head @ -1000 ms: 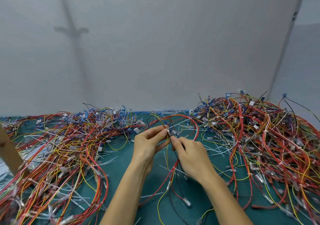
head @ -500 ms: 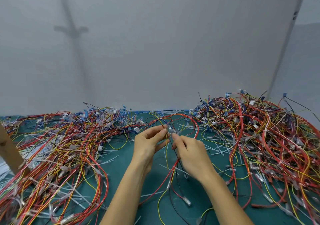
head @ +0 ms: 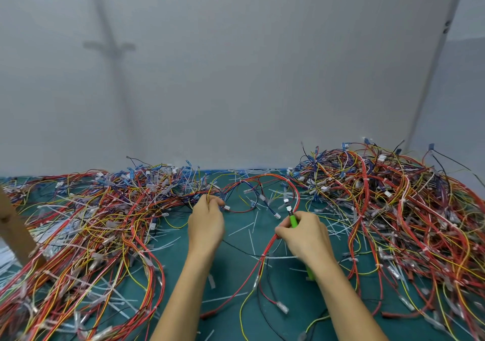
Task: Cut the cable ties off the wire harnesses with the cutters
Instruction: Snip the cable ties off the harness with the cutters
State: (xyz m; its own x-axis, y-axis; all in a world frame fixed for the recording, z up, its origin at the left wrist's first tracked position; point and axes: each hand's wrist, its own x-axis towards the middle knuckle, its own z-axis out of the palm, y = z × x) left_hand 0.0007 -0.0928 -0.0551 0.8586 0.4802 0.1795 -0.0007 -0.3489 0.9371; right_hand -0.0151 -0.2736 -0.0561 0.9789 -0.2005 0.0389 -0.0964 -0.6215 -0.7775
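Observation:
My left hand (head: 206, 225) grips several thin wires of a loose harness (head: 252, 196) that loops red, yellow and black across the middle of the green mat. My right hand (head: 305, 235) holds green-handled cutters (head: 292, 218), their dark jaws pointing up and away from me; a green handle end shows below my wrist. The same hand also pinches the harness's red wires at its left side. The two hands are apart, with the wire loop spanning between them. I cannot make out a cable tie in the jaws.
A big pile of tangled harnesses (head: 78, 235) lies on the left, a taller pile (head: 393, 209) on the right. Cut white cable ties (head: 252, 235) are strewn over the green mat (head: 236, 275). A wooden post (head: 15, 233) leans at the far left. A grey wall stands behind.
My hands were pinched together at the middle of the harness; now they have pulled apart, left hand to the left, right hand to the right. The green cutters now show in my right hand.

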